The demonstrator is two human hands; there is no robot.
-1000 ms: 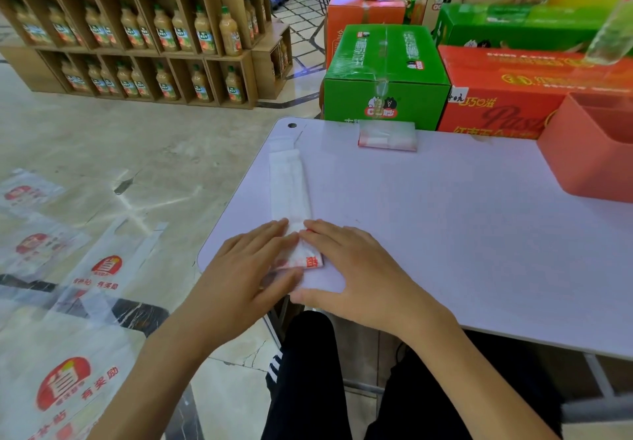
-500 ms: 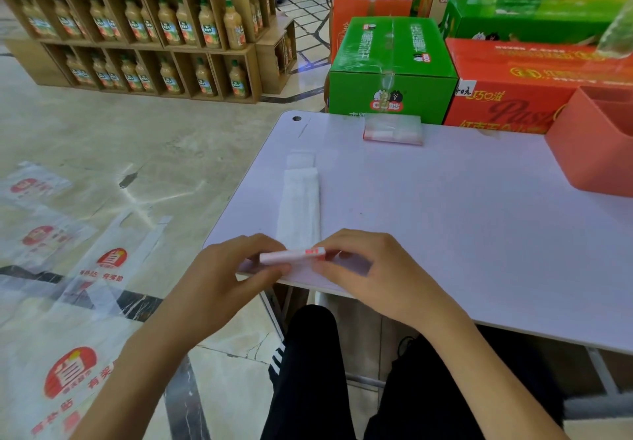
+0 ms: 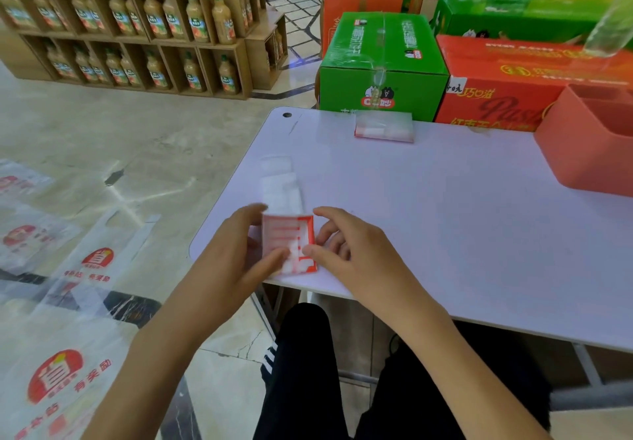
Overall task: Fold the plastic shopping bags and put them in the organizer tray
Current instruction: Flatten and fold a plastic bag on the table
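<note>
At lower centre of the frame, the left hand (image 3: 236, 254) and right hand (image 3: 346, 251) both pinch the near end of a plastic shopping bag (image 3: 286, 220) folded into a narrow strip. The strip lies on the white table (image 3: 445, 234) near its front left corner, running away toward upper centre. Its printed red-and-white end is lifted between the thumbs and fingers of both hands; motion blur leaves the exact fold line uncertain. A second, already folded bag (image 3: 383, 127) rests at the table's far edge, just in front of a green carton (image 3: 380, 66). The orange organizer tray (image 3: 575, 145) sits at the right edge of the frame, well apart from the hands. Unfolded bags (image 3: 85, 268) lie on the floor at lower left.
</note>
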